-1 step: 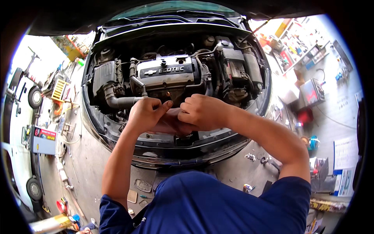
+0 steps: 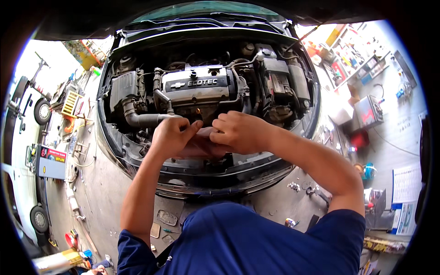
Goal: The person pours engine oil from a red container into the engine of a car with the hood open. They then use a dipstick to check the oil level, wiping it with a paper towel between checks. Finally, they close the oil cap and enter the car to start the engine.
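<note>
Over the front edge of an open engine bay, my left hand [image 2: 170,134] and my right hand [image 2: 242,132] are both closed, thumbs turned toward each other. Between them they grip a thin reddish-brown sheet [image 2: 199,147], soft-looking and blurred; whether it is cloth or plastic I cannot tell. Just beyond my hands sits the engine with its silver and black cover [image 2: 197,94]. A small yellow-orange loop [image 2: 198,111] shows at the engine's front. A ribbed air intake hose [image 2: 144,120] runs close by my left wrist.
At the right of the bay is the battery [image 2: 276,82], with the air filter box [image 2: 123,87] at the left. The black front bumper [image 2: 211,185] lies below my hands. Tools and parts litter the floor on both sides. A white car [image 2: 27,183] stands far left.
</note>
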Available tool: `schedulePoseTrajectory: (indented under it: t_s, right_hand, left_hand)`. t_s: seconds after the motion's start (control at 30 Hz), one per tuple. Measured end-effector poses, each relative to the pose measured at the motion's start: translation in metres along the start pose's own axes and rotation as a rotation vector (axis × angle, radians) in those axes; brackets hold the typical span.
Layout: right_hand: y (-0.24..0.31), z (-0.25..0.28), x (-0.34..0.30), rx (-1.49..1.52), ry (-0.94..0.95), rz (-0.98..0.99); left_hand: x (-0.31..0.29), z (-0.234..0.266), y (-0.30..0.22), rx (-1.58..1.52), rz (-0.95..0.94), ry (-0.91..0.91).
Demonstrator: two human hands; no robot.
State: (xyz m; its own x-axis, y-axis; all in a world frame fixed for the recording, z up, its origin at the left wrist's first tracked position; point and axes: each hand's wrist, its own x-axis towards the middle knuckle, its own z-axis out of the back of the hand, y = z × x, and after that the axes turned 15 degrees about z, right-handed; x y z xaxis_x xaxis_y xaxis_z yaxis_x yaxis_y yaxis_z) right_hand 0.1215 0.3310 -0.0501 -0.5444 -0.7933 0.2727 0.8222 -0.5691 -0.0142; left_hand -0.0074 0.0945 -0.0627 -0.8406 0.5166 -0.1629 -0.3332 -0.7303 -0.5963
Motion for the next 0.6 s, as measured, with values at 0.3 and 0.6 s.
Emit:
schedulePoseTrajectory:
  t_s: [0.3, 0.6]
  right_hand:
    - [-0.007, -0.055, -0.116, 0.568, -0.253, -0.686]
    - [0.024, -0.191, -0.185, 0.505, -0.447, -0.92]
  left_hand:
    - [-0.012, -0.014, 0.008, -0.079, 0.024, -0.055]
    - [-0.022, -0.033, 0.007, 0.023, -0.142, -0.347]
